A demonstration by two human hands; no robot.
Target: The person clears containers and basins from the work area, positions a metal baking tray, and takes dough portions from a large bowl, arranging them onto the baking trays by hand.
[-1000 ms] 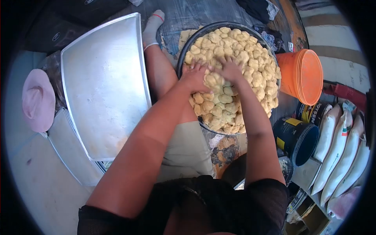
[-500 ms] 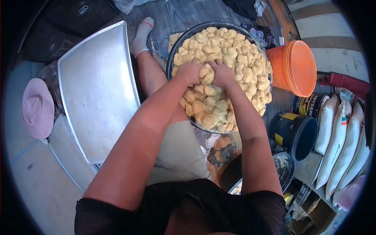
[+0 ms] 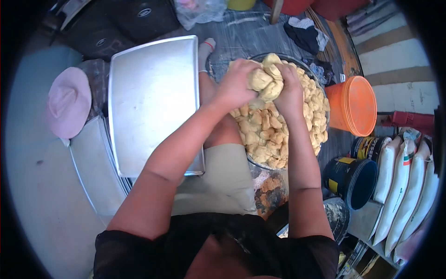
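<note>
Several pale yellow dough pieces (image 3: 265, 80) are gathered in a clump between my two hands. My left hand (image 3: 238, 86) wraps the clump from the left, and my right hand (image 3: 291, 90) closes on it from the right. Beneath them is a round dark basin (image 3: 294, 58) heaped with many more dough balls (image 3: 270, 128). The palms and some fingertips are hidden behind the clump and the hands. To the left of the basin, a shiny rectangular metal tray (image 3: 155, 104) rests partly over my leg.
An orange bucket (image 3: 351, 106) stands right of the basin, with a dark bucket (image 3: 350, 181) nearer me. White filled sacks (image 3: 395, 186) line the far right. A pink hat (image 3: 69, 102) lies at left, beside stacked metal sheets (image 3: 90, 165). A plastic bag (image 3: 200, 13) sits at the back.
Both hands have risen from the heap with a clump of dough pieces, where a single ball showed between them before. The view has shifted, so the tray and basin appear further right.
</note>
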